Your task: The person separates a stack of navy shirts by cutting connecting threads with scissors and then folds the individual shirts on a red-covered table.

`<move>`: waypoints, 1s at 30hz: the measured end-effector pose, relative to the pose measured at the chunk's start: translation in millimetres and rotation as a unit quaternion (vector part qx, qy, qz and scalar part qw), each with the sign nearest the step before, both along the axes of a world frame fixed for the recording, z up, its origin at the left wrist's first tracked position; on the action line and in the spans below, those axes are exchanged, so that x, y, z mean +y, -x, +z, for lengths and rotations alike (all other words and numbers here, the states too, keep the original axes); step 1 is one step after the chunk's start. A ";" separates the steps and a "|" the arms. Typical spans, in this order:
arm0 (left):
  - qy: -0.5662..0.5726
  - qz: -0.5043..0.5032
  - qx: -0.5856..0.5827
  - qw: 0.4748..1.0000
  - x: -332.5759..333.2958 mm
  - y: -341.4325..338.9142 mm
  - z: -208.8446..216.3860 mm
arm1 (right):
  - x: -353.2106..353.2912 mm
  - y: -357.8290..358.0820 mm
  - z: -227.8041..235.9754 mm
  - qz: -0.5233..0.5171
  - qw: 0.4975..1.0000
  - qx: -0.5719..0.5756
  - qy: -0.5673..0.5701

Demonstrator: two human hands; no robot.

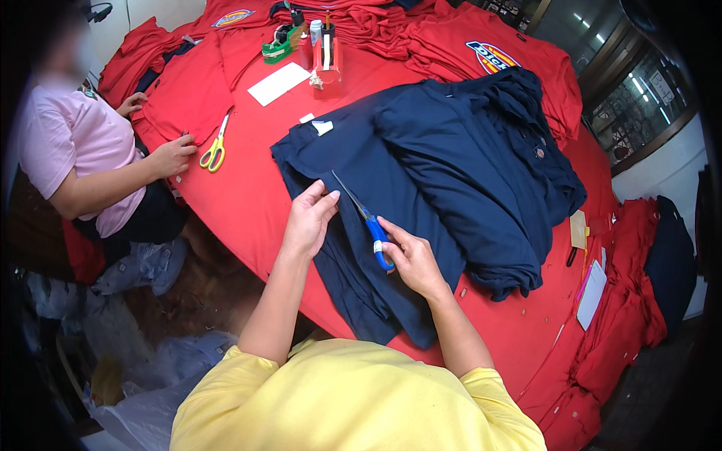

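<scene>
My right hand point(410, 259) grips blue-handled scissors point(365, 218), their blades pointing up and left over a navy blue garment point(398, 173) spread on the red-covered table point(248, 195). My left hand point(308, 218) pinches the navy fabric's left edge just beside the blade tips. A small white label point(322, 126) shows at the garment's top. More navy garments point(496, 150) lie piled to the right, partly over the one I hold.
A person in a pink shirt point(75, 158) sits at the left, hands on red cloth, with yellow-handled scissors point(215, 150) beside them. Red garments point(466, 45) are heaped at the back and right. A red holder point(327, 60), green tape dispenser point(280, 43) and white paper point(278, 83) stand at the far side.
</scene>
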State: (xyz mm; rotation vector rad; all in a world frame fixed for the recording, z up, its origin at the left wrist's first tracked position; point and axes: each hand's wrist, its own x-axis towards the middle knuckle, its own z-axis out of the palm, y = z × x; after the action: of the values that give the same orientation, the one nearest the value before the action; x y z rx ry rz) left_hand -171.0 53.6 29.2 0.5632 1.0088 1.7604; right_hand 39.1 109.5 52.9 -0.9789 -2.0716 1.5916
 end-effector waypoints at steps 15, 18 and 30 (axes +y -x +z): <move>0.159 0.147 0.263 0.940 -9.8 15.6 -28.5 | -1.2 -36.9 23.9 0.088 0.961 0.134 0.223; 0.165 0.256 0.473 0.827 -14.6 15.8 -32.5 | -17.0 -91.1 37.0 0.093 0.964 0.121 0.217; 0.132 0.146 0.622 0.757 -37.6 11.5 -39.8 | -96.8 -134.2 -24.6 0.083 0.956 -0.137 -0.246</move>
State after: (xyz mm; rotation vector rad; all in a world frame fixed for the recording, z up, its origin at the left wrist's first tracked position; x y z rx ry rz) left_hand -182.5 16.0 -10.6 1.5371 2.3083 1.2958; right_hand 173.3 12.7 28.3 -0.8930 -2.6215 0.9566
